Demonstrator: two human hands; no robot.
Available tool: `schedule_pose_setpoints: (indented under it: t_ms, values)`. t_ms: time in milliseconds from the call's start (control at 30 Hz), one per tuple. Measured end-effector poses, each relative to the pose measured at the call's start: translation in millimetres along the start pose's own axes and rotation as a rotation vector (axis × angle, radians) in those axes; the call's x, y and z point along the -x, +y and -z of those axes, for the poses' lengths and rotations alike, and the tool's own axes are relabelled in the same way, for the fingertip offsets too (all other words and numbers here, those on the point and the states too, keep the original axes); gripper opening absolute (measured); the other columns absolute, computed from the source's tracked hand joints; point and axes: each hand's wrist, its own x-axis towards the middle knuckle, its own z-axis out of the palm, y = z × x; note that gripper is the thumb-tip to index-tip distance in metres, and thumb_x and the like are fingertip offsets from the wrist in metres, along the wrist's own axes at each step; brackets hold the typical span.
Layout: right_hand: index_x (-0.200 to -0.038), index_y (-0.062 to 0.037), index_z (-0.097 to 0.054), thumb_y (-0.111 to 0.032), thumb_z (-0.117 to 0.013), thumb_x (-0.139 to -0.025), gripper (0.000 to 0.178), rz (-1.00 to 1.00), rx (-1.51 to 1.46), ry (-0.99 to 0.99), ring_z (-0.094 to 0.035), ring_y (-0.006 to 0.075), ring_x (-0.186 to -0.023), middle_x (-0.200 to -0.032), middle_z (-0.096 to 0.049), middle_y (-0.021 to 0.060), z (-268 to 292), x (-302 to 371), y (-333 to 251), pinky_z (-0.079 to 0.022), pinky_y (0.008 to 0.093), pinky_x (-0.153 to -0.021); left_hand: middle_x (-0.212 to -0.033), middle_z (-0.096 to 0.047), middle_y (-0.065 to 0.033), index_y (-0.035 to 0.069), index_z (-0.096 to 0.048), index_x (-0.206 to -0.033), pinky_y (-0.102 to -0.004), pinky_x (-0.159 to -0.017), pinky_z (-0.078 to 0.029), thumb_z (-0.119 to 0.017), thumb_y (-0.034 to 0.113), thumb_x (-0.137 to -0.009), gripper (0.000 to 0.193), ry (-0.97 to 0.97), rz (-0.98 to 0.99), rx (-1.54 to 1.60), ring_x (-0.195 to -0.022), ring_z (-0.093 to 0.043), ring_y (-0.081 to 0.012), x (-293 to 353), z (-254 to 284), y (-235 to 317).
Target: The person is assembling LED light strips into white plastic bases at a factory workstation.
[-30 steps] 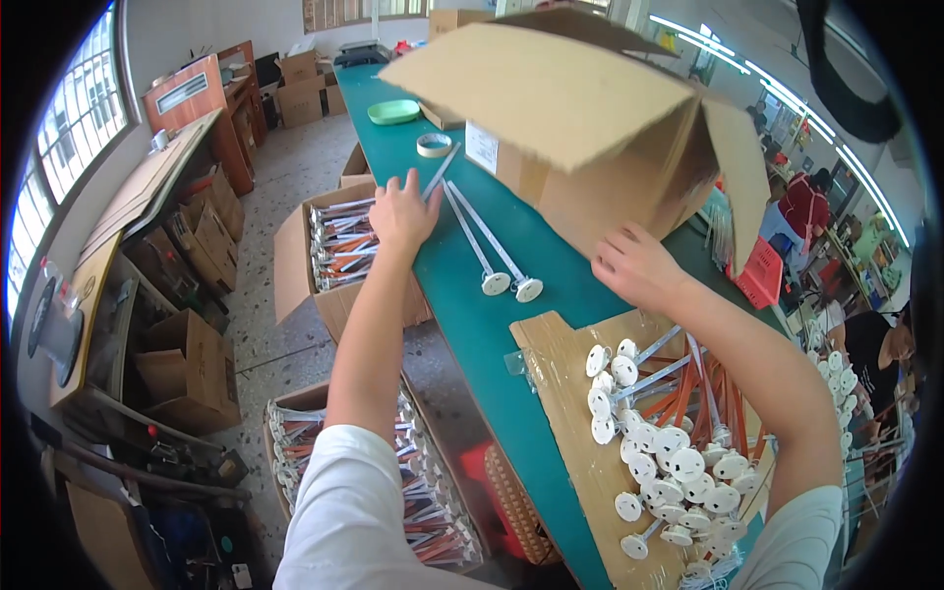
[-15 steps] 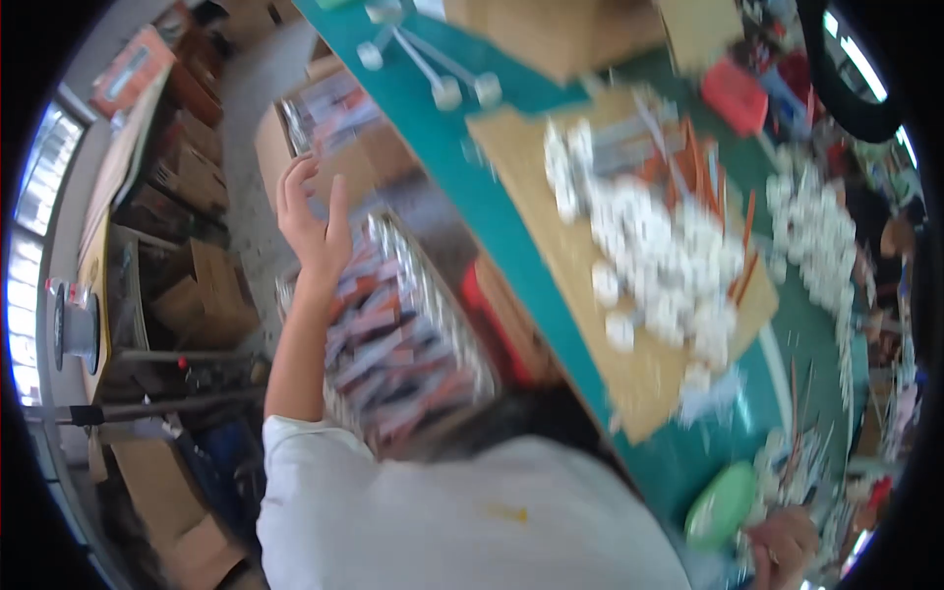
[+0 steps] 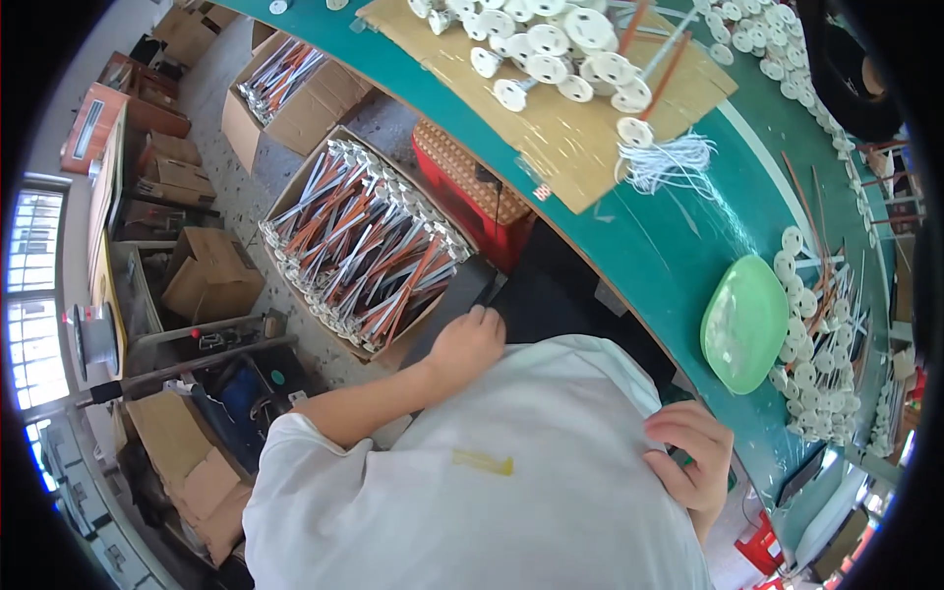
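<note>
My left hand (image 3: pixel 470 344) is low by my lap, next to the edge of my white shirt (image 3: pixel 551 442) and dark trousers (image 3: pixel 541 290). Its fingers are bent together, and whatever may be inside them is hidden. Beside the right edge of the shirt, my right hand (image 3: pixel 696 454) has curved fingers with a gap between them and the thumb; nothing shows in it. A green oval plastic basin (image 3: pixel 745 324) on the green table (image 3: pixel 649 251) is the nearest object to that hand. Left of my lap stands a carton packed with white-headed grey and orange rods (image 3: pixel 364 246).
A cardboard sheet (image 3: pixel 570 157) on the table carries a pile of white round-headed pieces (image 3: pixel 551 44) and a bundle of white strings (image 3: pixel 669 162). More white-headed rods (image 3: pixel 821 344) lie beyond the basin. A red stool with woven top (image 3: pixel 472 187) and a second carton (image 3: pixel 315 108) stand beside the table.
My left hand has come down from above the cartons to my lap. My right hand has moved from beside the green basin to my shirt's edge. The view has shifted.
</note>
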Motion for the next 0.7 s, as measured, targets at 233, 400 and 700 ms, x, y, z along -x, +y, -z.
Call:
schedule_pose_setpoints:
  t_ms: [233, 400, 700]
  values:
    - [-0.081, 0.0020, -0.067, -0.001, -0.074, -0.059, 0.024, -0.065, 0.050, 0.193, -0.065, 0.0323, -0.075, -0.083, -0.069, 0.0152, 13, 61, 28, -0.052, 0.0353, -0.066, -0.138, -0.034, -0.0351, 0.001, -0.048, -0.133, -0.0410, -0.093, -0.051, -0.054, 0.010, -0.084, 0.051, -0.262, 0.312, 0.103, -0.115, -0.054, -0.0422, -14, -69, 22]
    - [-0.080, 0.0016, -0.065, 0.001, -0.071, -0.059, 0.021, 0.051, -0.006, 0.338, -0.065, 0.0317, -0.072, -0.079, -0.069, 0.0150, 25, 76, 40, -0.052, 0.0360, -0.064, -0.152, -0.016, -0.0371, 0.010, -0.046, -0.142, -0.0473, -0.109, -0.040, -0.059, 0.017, -0.082, 0.062, -0.201, 0.465, 0.616, -0.123, -0.047, -0.0525, -13, -81, -2]
    - [-0.081, 0.0035, -0.064, 0.000, -0.068, -0.069, 0.014, 0.003, 0.018, 0.452, -0.063, 0.0296, -0.073, -0.079, -0.067, 0.0152, 24, 84, 39, -0.049, 0.0349, -0.069, -0.139, -0.037, -0.0320, 0.012, -0.059, -0.116, -0.0509, -0.095, -0.049, -0.064, 0.012, -0.079, 0.037, -0.133, 0.491, 0.582, -0.109, -0.056, -0.0516, -20, -30, 24]
